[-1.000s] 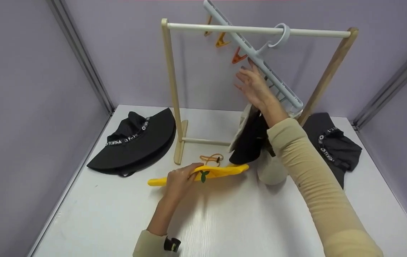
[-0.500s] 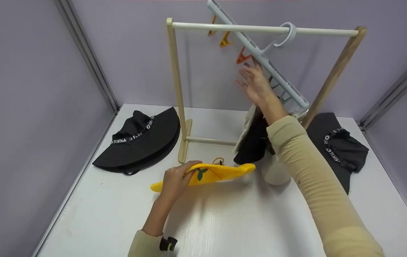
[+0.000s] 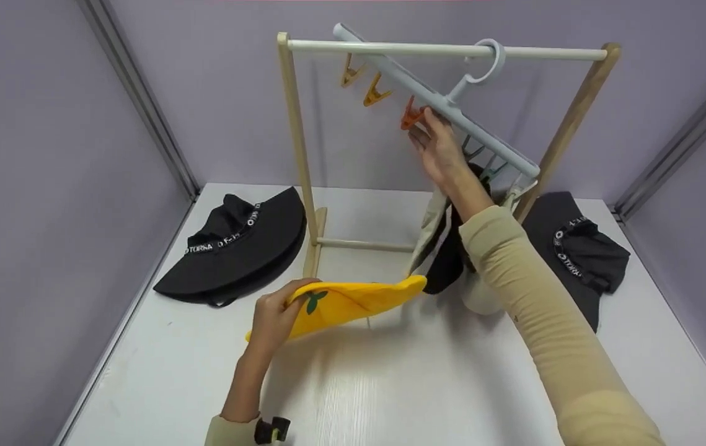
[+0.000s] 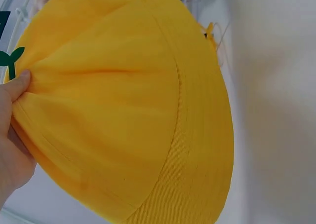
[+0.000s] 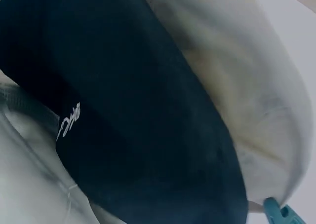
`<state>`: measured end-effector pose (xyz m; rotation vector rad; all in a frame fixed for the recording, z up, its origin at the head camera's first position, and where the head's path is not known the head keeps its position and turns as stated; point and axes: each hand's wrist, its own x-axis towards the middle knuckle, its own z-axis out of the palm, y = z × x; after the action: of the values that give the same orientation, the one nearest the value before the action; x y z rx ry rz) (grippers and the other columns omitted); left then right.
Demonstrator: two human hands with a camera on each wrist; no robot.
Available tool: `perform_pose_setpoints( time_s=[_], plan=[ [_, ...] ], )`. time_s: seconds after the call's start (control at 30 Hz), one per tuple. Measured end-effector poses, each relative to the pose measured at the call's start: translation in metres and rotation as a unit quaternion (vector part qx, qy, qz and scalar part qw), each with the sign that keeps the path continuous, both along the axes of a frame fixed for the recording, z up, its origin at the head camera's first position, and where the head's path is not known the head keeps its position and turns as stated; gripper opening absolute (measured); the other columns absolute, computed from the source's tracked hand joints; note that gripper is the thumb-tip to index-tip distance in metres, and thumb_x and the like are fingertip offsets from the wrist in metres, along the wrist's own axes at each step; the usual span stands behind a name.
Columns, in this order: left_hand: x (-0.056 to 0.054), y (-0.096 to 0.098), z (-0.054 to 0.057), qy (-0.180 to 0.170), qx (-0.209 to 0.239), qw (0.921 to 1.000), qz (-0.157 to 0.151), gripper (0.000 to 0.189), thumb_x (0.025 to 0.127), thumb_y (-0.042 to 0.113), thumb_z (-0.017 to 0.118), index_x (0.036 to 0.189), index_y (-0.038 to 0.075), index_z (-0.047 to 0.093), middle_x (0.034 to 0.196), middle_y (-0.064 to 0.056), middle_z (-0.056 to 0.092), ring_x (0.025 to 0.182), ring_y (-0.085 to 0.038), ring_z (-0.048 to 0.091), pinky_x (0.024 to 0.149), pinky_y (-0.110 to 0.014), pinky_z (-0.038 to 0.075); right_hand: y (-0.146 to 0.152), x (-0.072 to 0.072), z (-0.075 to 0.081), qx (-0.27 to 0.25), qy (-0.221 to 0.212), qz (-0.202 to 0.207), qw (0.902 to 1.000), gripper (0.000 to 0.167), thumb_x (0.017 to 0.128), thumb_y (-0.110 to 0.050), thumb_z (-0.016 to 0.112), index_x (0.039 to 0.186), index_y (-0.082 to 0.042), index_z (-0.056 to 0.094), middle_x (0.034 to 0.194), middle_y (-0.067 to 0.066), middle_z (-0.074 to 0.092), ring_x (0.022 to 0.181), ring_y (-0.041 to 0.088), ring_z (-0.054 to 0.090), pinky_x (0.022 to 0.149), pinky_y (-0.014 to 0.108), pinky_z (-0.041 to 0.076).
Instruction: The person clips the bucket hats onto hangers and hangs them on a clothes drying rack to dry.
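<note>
In the head view, my left hand [image 3: 275,319] pinches a yellow hat [image 3: 353,303] by its crown, beside a green sprout decoration [image 3: 313,301]. The left wrist view shows the hat's [image 4: 118,86] wide brim and a yellow cord [image 4: 211,36] behind it. Raised under the pale blue clip hanger [image 3: 408,82], my right hand [image 3: 441,148] pinches a red-orange clip [image 3: 411,116]. A black hat [image 3: 445,263] and cream hats [image 3: 430,226] hang from the hanger's lower right end. The right wrist view shows the black hat [image 5: 138,110] and a teal clip [image 5: 284,211], but no fingers.
The hanger hooks over the white rail of a wooden rack [image 3: 302,136] and tilts down rightward. Two more clips, yellow-orange [image 3: 375,93] and light orange [image 3: 351,73], hang on its left. Black bucket hats lie left [image 3: 238,248] and right [image 3: 576,254] on the white table [image 3: 160,384].
My left hand has moved left and lifted the yellow hat slightly towards me. The hanger's left end has dropped, and my right fingers have closed on the red-orange clip.
</note>
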<state>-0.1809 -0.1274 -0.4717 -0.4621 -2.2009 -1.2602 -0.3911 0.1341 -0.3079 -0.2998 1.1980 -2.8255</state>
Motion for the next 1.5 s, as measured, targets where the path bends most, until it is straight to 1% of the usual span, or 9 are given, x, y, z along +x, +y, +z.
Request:
perform_pose_setpoints(
  time_s=[0.2, 0.5, 0.77, 0.9, 1.1, 1.2, 1.3, 1.37, 1.5],
  plan=[
    [0.006, -0.008, -0.001, -0.014, 0.042, 0.9987, 0.026, 0.023, 0.083, -0.003, 0.065, 0.099, 0.011, 0.071, 0.091, 0.000, 0.069, 0.061, -0.007, 0.057, 0.054, -0.021, 0.047, 0.014, 0.001, -0.015, -0.013, 0.066, -0.020, 0.9975, 0.018, 0.097, -0.008, 0.040, 0.101, 0.006, 0.052, 0.107, 0.020, 0.062, 0.116, 0.038, 0.045, 0.096, 0.035, 0.035],
    [0.007, -0.014, 0.003, -0.009, 0.083, 0.9933, 0.080, 0.019, 0.084, -0.004, 0.063, 0.099, 0.004, 0.070, 0.093, -0.006, 0.069, 0.074, -0.013, 0.061, 0.063, -0.016, 0.047, 0.028, 0.006, -0.015, -0.039, 0.060, 0.032, 0.9969, 0.015, 0.097, -0.009, 0.044, 0.106, 0.003, 0.044, 0.106, 0.023, 0.060, 0.106, 0.037, 0.054, 0.097, 0.039, 0.035],
    [0.009, -0.034, 0.005, -0.063, 0.136, 0.9789, 0.140, 0.023, 0.085, -0.009, 0.057, 0.101, 0.002, 0.069, 0.095, -0.009, 0.068, 0.073, -0.012, 0.057, 0.063, -0.014, 0.045, 0.034, 0.010, -0.015, -0.004, 0.058, 0.047, 0.9972, 0.020, 0.093, -0.011, 0.052, 0.102, 0.004, 0.043, 0.100, 0.021, 0.060, 0.099, 0.034, 0.057, 0.096, 0.040, 0.035],
    [0.003, -0.023, 0.006, -0.072, 0.144, 0.9731, 0.165, 0.020, 0.085, -0.006, 0.058, 0.101, 0.001, 0.069, 0.093, -0.009, 0.067, 0.071, -0.015, 0.057, 0.061, -0.017, 0.045, 0.041, 0.011, -0.015, -0.017, 0.037, 0.048, 0.9980, 0.019, 0.090, -0.009, 0.057, 0.097, 0.003, 0.045, 0.099, 0.023, 0.061, 0.096, 0.035, 0.058, 0.095, 0.041, 0.037],
    [-0.017, 0.012, 0.016, -0.109, 0.160, 0.9650, 0.177, 0.019, 0.086, 0.000, 0.060, 0.104, 0.001, 0.067, 0.096, -0.010, 0.066, 0.075, -0.019, 0.057, 0.066, -0.030, 0.046, 0.048, 0.008, -0.013, -0.030, 0.039, 0.083, 0.9954, 0.020, 0.088, -0.006, 0.061, 0.096, 0.007, 0.049, 0.099, 0.025, 0.062, 0.098, 0.038, 0.057, 0.093, 0.042, 0.039],
    [-0.027, 0.031, 0.022, -0.146, 0.123, 0.9682, 0.162, 0.021, 0.088, 0.006, 0.059, 0.108, 0.002, 0.065, 0.099, -0.013, 0.065, 0.081, -0.024, 0.060, 0.070, -0.038, 0.047, 0.051, 0.007, -0.012, -0.023, 0.044, 0.099, 0.9939, 0.021, 0.090, -0.006, 0.057, 0.102, 0.010, 0.052, 0.098, 0.025, 0.062, 0.097, 0.037, 0.057, 0.089, 0.042, 0.041],
    [-0.036, 0.045, 0.032, -0.205, 0.012, 0.9692, 0.136, 0.025, 0.093, 0.014, 0.055, 0.115, 0.004, 0.061, 0.097, -0.016, 0.065, 0.082, -0.030, 0.062, 0.070, -0.044, 0.047, 0.051, 0.007, -0.011, 0.006, 0.065, 0.108, 0.9920, 0.026, 0.094, -0.007, 0.050, 0.111, 0.012, 0.052, 0.099, 0.024, 0.061, 0.097, 0.035, 0.056, 0.087, 0.041, 0.041],
    [-0.041, 0.051, 0.041, -0.233, -0.083, 0.9615, 0.120, 0.025, 0.095, 0.017, 0.052, 0.115, 0.004, 0.060, 0.093, -0.017, 0.065, 0.078, -0.032, 0.062, 0.066, -0.044, 0.048, 0.051, 0.007, -0.010, 0.023, 0.081, 0.115, 0.9899, 0.031, 0.096, -0.009, 0.047, 0.116, 0.014, 0.049, 0.101, 0.024, 0.060, 0.098, 0.035, 0.055, 0.088, 0.041, 0.040],
    [-0.050, 0.057, 0.061, -0.253, -0.232, 0.9339, 0.101, 0.019, 0.093, 0.016, 0.054, 0.103, 0.003, 0.064, 0.079, -0.014, 0.064, 0.064, -0.027, 0.061, 0.055, -0.039, 0.048, 0.052, 0.007, -0.009, 0.041, 0.098, 0.127, 0.9862, 0.036, 0.096, -0.011, 0.046, 0.120, 0.016, 0.047, 0.103, 0.024, 0.058, 0.098, 0.034, 0.054, 0.091, 0.041, 0.038]
  ],
)
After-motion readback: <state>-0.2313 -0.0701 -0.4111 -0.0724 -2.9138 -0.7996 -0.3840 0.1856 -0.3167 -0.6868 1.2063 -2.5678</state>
